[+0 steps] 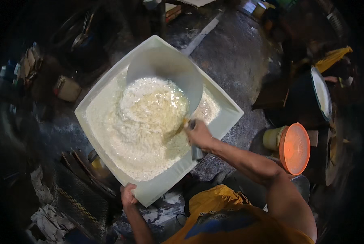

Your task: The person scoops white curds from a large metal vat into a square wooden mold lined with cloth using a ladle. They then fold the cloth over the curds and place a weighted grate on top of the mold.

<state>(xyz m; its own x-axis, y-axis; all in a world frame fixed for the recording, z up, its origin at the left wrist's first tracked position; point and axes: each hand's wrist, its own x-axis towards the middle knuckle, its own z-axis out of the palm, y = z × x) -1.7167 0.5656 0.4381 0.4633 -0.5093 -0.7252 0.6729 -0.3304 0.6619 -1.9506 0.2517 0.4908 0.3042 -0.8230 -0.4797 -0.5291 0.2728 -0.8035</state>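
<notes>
A large square white plastic tub stands before me, holding a wet, white to pale-yellow lumpy mass. Over its far part lies a round, smooth grey shape, perhaps a bowl or pan; whether it sits in the mass or above it, I cannot tell. My right hand is closed around a short handle at the tub's right side; the handled tool is blurred and partly hidden, so its kind is unclear. My left hand grips the tub's rim at the near left corner.
An orange plastic basin and a yellowish bucket stand at the right, near my right arm. Beyond them is a large dark pot with pale contents. Crumpled paper lies at the lower left. A whitish jar stands left of the tub.
</notes>
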